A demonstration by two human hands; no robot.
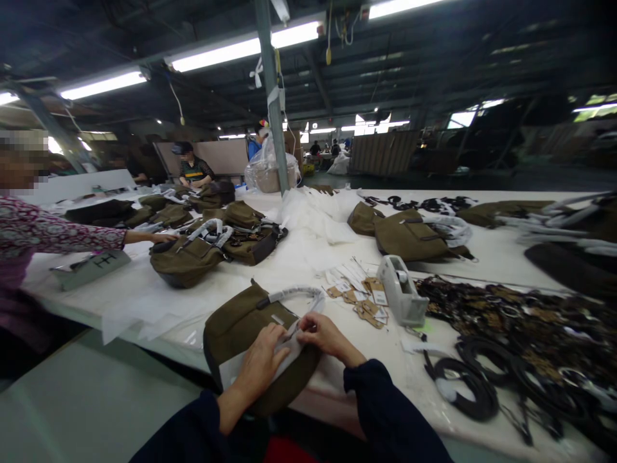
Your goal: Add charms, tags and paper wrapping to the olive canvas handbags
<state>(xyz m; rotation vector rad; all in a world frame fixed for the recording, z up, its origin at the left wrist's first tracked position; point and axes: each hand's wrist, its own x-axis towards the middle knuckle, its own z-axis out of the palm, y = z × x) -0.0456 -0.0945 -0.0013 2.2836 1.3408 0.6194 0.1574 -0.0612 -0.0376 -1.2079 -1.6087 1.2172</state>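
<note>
An olive-brown handbag (pixel 231 321) with a dark lower edge lies in front of me at the table's edge. Its raised handle (pixel 294 292) is wrapped in white material. A thin white wrapping sheet (pixel 234 368) crosses the bag's near side and passes under my left hand (pixel 260 360). That hand rests on the bag, thumb and fingers closed on the sheet. My right hand (pixel 325 335) pinches the sheet's upper end beside the handle's near end. The fingertips of both hands are close together, and exactly what lies between them is partly hidden.
Tags (pixel 359 296) lie beyond my right hand, beside a grey tape dispenser (pixel 402 292). Coiled black straps (pixel 465 389) and a heap of dark straps (pixel 520 328) cover the right side. More bags (pixel 187 260) stand at left, where a co-worker's hand (pixel 164 238) touches one.
</note>
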